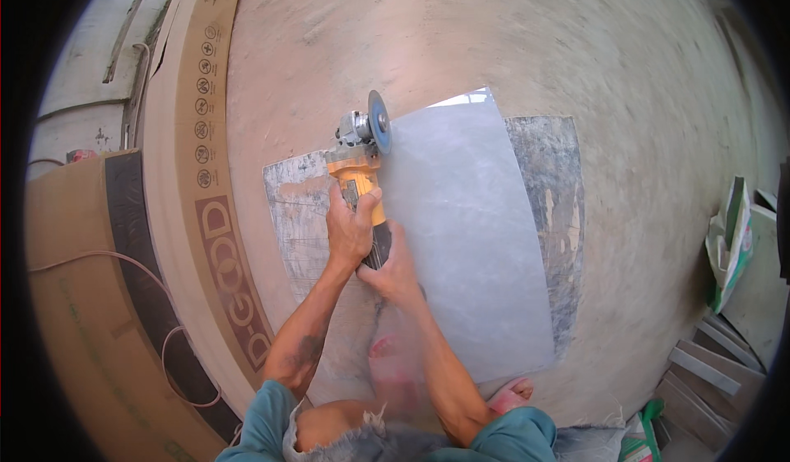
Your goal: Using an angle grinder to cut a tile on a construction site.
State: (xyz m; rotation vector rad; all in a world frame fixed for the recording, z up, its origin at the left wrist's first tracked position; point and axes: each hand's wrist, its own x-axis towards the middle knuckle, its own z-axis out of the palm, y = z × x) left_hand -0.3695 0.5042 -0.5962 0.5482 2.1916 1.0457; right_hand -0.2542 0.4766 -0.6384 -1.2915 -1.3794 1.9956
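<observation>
Both hands clamp the grinder (360,166): left hand (350,230) high on its body, right hand (393,266) behind. Its long axis points away from the person, disc (379,120) at the tile's (469,232) far-left edge.

Rear of yellow angle grinder (360,174) body hidden under left hand (349,233) and right hand (393,266). Lower edge of grinder disc (379,122) hidden behind pale tile (469,232). Older stained slab (553,207) mostly covered by tile. Foot (512,396) partly hidden behind right forearm. Cord (156,330) runs out of view at left. Stacked strips (699,363) at right edge cut off, blurred.
</observation>
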